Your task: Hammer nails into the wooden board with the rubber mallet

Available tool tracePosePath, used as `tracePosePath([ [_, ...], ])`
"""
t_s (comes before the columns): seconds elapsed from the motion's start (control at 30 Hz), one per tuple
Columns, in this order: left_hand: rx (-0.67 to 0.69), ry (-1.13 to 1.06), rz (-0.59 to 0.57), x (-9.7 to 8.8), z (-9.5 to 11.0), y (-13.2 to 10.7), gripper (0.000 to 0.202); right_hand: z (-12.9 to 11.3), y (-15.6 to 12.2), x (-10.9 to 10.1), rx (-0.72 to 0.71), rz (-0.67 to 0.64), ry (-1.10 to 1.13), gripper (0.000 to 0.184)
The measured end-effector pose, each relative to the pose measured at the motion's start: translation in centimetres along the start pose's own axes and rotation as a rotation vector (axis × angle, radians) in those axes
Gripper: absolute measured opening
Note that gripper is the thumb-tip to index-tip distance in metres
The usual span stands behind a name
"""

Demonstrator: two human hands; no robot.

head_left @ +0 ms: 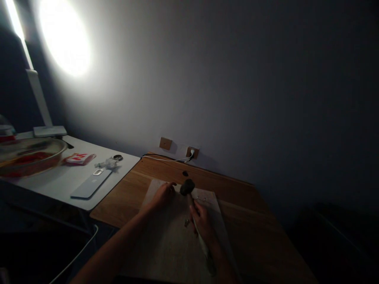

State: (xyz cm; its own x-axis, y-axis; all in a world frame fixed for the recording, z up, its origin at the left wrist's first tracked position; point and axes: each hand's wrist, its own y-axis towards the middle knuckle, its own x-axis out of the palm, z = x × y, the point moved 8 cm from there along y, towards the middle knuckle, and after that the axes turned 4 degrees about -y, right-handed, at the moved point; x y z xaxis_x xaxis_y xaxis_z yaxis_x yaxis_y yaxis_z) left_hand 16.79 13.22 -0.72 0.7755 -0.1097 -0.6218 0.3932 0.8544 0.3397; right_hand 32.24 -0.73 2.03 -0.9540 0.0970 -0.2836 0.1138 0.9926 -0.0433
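My right hand is closed around the handle of a hammer with a dark, blocky head. Its pale handle runs back under my forearm. To the left of the hammer head, my left hand rests at the far left part of a pale board, fingers bent but apart, with nothing visible in them. Small thin metal pieces, perhaps nails, lie on the board beside my right hand. More small pieces show beyond it, too dim to make out.
The board lies on a wooden table against the wall. On the white table at left are a phone, a red-and-white packet, a crumpled clear wrapper, a large bowl and a lamp. A plugged-in cable crosses the back.
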Motion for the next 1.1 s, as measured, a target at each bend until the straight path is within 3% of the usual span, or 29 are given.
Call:
tracePosePath([
  [0.23, 0.023, -0.051, -0.016, -0.2, 0.7, 0.0, 0.035, 0.4, 2.8, 3.5, 0.011, -0.05, -0.034, 0.05],
  [0.5, -0.009, -0.015, -0.048, 0.0, 0.5, -0.1, 0.045, -1.8, 2.4, 2.5, -0.067, -0.012, -0.057, 0.046],
  [0.7, 0.011, -0.025, -0.027, -0.2, 0.8, -0.1, 0.039, -0.2, 2.7, 3.2, 0.004, -0.064, -0.059, 0.051],
  [0.8, 0.021, -0.047, -0.023, -0.1, 0.7, -0.2, 0.045, 0.2, 2.5, 2.4, 0.012, -0.054, -0.033, 0.05],
  [0.97, 0.032, -0.043, 0.006, -0.7, 0.9, -0.5, 0.048, 0.6, 0.9, -1.1, 0.026, 0.045, -0.029, 0.054],
  [1.1, 0.191, 0.012, 0.083, -1.8, 4.0, -1.1, 0.033, 3.2, -1.4, -3.0, 0.136, 0.094, -0.012, 0.068],
])
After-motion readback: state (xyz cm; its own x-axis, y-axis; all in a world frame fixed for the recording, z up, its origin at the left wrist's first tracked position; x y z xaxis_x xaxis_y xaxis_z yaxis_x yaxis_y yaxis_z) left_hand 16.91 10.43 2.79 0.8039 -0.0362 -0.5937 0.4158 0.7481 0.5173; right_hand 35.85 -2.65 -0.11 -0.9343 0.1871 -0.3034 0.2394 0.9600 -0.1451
